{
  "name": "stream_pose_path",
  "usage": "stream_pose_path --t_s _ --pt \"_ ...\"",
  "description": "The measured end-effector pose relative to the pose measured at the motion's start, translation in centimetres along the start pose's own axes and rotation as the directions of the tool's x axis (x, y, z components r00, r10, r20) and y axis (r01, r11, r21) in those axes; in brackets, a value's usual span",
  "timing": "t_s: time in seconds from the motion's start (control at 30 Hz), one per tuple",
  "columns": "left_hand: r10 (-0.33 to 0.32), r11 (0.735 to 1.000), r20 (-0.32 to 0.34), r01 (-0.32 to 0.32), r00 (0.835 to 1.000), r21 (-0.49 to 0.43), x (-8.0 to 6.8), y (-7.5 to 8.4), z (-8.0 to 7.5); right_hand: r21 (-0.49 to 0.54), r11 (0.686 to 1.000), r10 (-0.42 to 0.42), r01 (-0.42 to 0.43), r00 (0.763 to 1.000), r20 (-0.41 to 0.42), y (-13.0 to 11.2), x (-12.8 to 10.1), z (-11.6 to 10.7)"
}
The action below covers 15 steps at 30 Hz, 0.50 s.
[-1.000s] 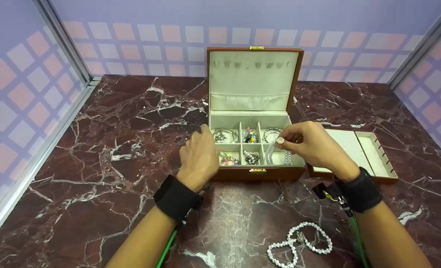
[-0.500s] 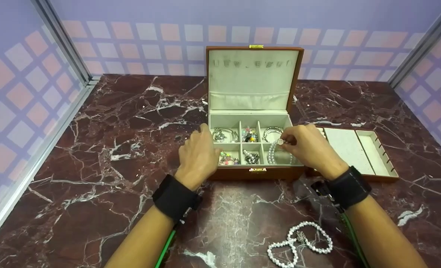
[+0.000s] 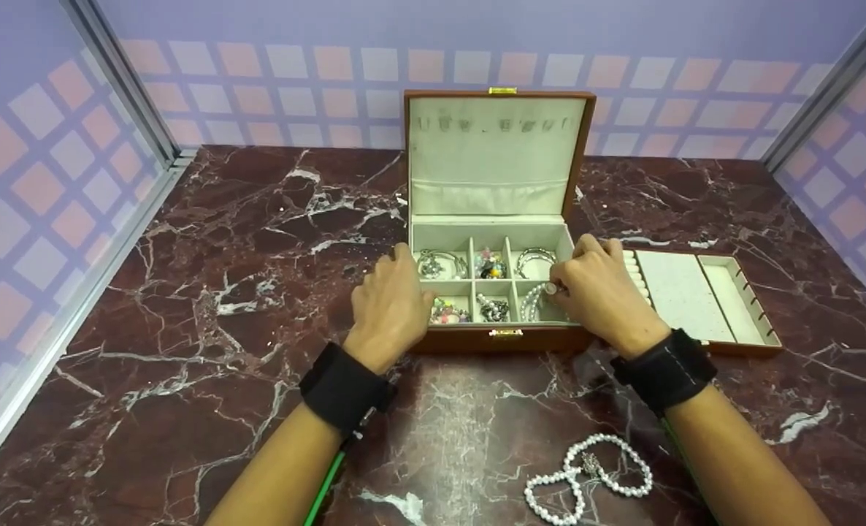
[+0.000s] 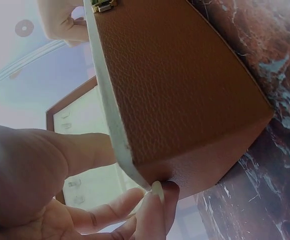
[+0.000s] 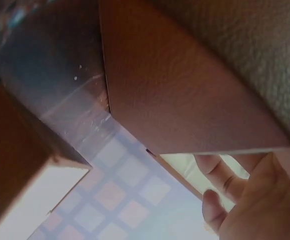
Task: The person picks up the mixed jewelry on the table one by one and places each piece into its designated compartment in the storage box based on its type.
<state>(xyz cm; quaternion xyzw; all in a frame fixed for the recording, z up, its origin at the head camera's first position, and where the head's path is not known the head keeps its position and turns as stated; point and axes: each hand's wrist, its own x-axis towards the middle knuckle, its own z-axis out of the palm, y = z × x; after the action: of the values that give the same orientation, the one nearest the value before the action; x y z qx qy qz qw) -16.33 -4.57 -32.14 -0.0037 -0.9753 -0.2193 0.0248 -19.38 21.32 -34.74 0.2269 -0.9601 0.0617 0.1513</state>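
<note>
An open brown jewelry box with a pale, divided interior stands in the middle of the table. My left hand grips its left side; in the left wrist view, thumb and fingers bracket the rim near a front corner. Over the front right compartment, my right hand pinches a pale beaded bracelet by a small round piece. Part of the bracelet is hidden behind that hand. In the right wrist view, the curled fingers show above the box's side wall, the bracelet hardly visible.
Several compartments hold jewelry, including silvery bangles and colorful beads. A brown-edged tray lies right of the box. A white pearl strand rests in front. The raised lid stands at the back.
My right hand has come down slightly with the bracelet, which now sits lower in the front right compartment. My left hand has stayed at the box's left side.
</note>
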Motion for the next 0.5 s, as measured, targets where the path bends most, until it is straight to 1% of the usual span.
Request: stream_pose_path --t_s 0.17,0.33,0.5 --pt "-0.002 1.000 0.007 0.002 1.000 0.006 0.02 -0.04 0.06 0.011 1.000 0.023 -0.023 0.999 0.028 0.17 0.01 -0.10" --pt "0.000 1.000 0.009 0.000 1.000 0.018 -0.13 0.02 0.04 0.024 1.000 0.014 -0.016 0.998 0.055 0.28 -0.05 -0.44" --pt "0.023 1.000 0.002 -0.023 1.000 -0.009 -0.92 0.86 -0.06 0.057 0.998 0.007 -0.010 0.998 0.063 0.24 -0.09 -0.94"
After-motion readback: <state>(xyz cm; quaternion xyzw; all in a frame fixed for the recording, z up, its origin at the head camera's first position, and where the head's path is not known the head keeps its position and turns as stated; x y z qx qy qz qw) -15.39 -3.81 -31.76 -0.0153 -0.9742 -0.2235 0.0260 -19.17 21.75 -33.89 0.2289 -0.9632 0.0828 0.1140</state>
